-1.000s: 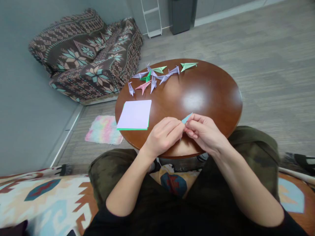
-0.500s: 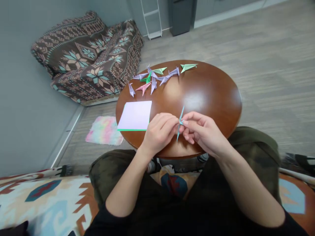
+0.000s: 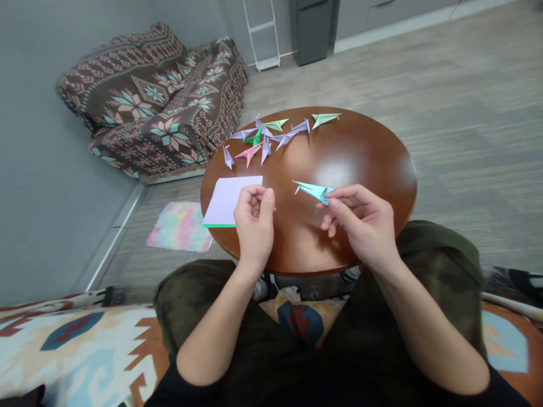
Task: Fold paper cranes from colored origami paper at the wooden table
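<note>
Between the thumb and fingers of my right hand (image 3: 360, 217) is a light blue origami crane (image 3: 314, 190), its pointed end and bent tip aimed left. My left hand (image 3: 257, 217) is apart from the crane, fingers curled and thumb against them, with nothing visible in it. It hovers over the right side of a stack of lilac paper (image 3: 227, 198) that has a green edge showing beneath. Several folded cranes lie at the far left of the table, among them a pink crane (image 3: 249, 154), a dark green crane (image 3: 257, 137) and lilac ones.
The oval brown table (image 3: 373, 164) stands before my knees. A light green crane (image 3: 326, 119) lies near its far edge. A sofa with a patterned cover (image 3: 139, 107) and a pastel rug (image 3: 180, 226) are to the left. Behind are a white ladder-like rack (image 3: 263, 25) and a dark cabinet (image 3: 313, 31).
My left hand has let go of the blue crane and moved left toward the paper stack. My right hand has turned the crane, so its side now shows.
</note>
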